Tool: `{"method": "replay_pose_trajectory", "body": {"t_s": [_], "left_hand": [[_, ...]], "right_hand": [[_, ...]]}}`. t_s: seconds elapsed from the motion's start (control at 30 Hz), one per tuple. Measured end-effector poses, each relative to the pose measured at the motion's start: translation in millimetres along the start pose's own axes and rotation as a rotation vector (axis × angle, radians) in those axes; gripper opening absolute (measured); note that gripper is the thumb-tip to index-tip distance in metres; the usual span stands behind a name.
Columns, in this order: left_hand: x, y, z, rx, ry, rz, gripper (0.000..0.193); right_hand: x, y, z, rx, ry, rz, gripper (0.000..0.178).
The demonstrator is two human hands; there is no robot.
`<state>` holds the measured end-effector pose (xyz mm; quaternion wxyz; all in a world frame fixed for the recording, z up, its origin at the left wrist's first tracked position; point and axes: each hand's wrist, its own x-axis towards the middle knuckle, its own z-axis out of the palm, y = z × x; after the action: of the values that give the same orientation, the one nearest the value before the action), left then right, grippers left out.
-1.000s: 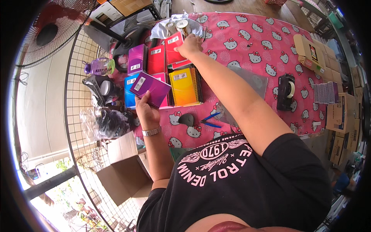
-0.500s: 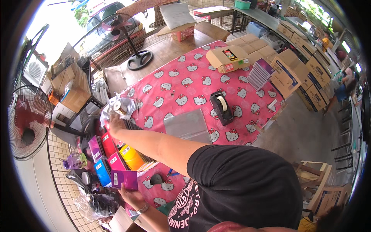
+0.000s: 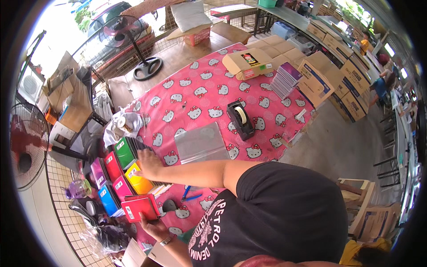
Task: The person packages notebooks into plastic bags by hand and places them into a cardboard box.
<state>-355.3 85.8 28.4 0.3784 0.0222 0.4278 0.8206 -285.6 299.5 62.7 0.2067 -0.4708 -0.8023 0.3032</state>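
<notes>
My left hand (image 3: 155, 228), with a watch at its wrist, holds red spiral notebooks (image 3: 138, 208) from below, thumb on the cover. More than one red cover shows there. Stretched across the pile rows, my right hand (image 3: 149, 164) has its fingers curled at the upper edge of a yellow notebook (image 3: 141, 183). Around it stand piles of notebooks: green (image 3: 124, 151), red (image 3: 114, 164), purple (image 3: 98, 172), pink (image 3: 122, 187) and blue (image 3: 108, 200). How far the yellow one is lifted, if at all, I cannot tell.
A clear plastic sheet (image 3: 202, 143) and a black tape dispenser (image 3: 240, 120) lie on the pink tablecloth (image 3: 178, 113). Blue-handled scissors (image 3: 189, 195) lie nearby. Farther off are an opened carton (image 3: 247, 63) and stacked purple notebooks (image 3: 284, 81). A fan (image 3: 30, 149) stands left.
My right hand has drawn back from the white cloth to the yellow notebook, uncovering the green pile. Red notebooks now show in my left hand where a purple one was. The view has shifted slightly.
</notes>
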Motion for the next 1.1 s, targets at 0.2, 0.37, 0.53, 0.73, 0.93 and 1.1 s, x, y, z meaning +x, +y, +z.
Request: {"method": "replay_pose_trajectory", "body": {"t_s": [0.2, 0.37, 0.53, 0.73, 0.93, 1.1], "left_hand": [[-16, -8, -24, -0.095, 0.240, -0.078, 0.032], [-22, -1, -33, -0.001, 0.359, -0.041, 0.035], [-25, -8, -32, -0.019, 0.304, 0.046, 0.050], [-28, -7, -31, -0.125, 0.167, 0.002, 0.072], [-34, 6, -44, -0.287, 0.030, 0.079, 0.060], [-31, 13, -53, -0.145, 0.242, 0.086, 0.043]], "right_hand": [[7, 34, 49, 0.026, 0.045, -0.120, 0.034], [21, 18, 53, 0.166, -0.195, -0.041, 0.051], [18, 7, 44, 0.255, -0.262, -0.052, 0.068], [1, -53, -10, 0.641, -0.762, -0.056, 0.065], [22, -84, 33, -0.050, -0.595, -0.434, 0.077], [44, -74, 93, -0.241, -0.258, -0.337, 0.075]]}}
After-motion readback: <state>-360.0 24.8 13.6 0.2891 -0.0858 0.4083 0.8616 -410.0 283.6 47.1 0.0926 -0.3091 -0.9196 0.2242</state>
